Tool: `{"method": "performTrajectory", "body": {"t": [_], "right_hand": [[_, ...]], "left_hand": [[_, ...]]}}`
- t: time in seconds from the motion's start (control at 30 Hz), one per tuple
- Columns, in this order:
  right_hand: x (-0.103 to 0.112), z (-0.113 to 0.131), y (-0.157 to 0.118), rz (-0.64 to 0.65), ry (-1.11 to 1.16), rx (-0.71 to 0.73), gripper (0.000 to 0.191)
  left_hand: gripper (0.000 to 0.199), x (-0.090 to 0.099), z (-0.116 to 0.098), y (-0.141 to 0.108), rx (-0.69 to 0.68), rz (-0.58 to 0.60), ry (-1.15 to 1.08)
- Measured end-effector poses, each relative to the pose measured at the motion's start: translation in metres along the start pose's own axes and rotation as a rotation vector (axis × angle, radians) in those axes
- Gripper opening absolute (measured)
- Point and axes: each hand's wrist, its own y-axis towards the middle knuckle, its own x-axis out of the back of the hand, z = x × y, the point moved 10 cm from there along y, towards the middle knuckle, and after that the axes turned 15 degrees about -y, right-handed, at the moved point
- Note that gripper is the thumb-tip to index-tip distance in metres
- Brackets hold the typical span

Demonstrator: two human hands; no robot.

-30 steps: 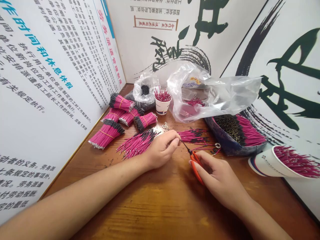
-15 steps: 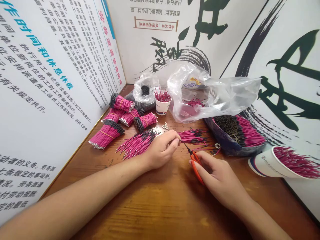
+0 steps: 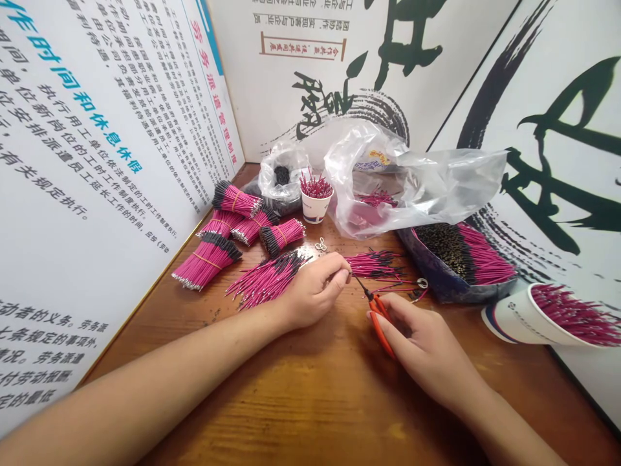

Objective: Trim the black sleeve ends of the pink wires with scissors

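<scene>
Close in, the right hand (image 3: 427,343) wraps its fingers (image 3: 395,307) around orange-handled scissors (image 3: 381,327), the left hand (image 3: 313,291) pinches its fingertips (image 3: 342,275) on something too thin to make out just beside them, and pink wire bundles (image 3: 208,259) lie beyond them on the wooden surface (image 3: 310,401).

**Printed wall panels around a wooden tabletop**

A panel (image 3: 97,162) of Chinese text with blue headings stands left, and brush-calligraphy panels (image 3: 548,162) stand behind and right. Clear plastic bags (image 3: 451,188) are heaped at the tabletop's back, beside a white paper cup (image 3: 315,210); another paper cup (image 3: 509,321) lies tipped right.
</scene>
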Motion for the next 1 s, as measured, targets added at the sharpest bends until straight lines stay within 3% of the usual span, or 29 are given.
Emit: {"method": "performTrajectory", "body": {"t": [1.0], "right_hand": [[-0.0022, -0.0024, 0.0015, 0.016, -0.038, -0.019, 0.028]], "left_hand": [[0.023, 0.0014, -0.0067, -0.002, -0.032, -0.007, -0.033]]}}
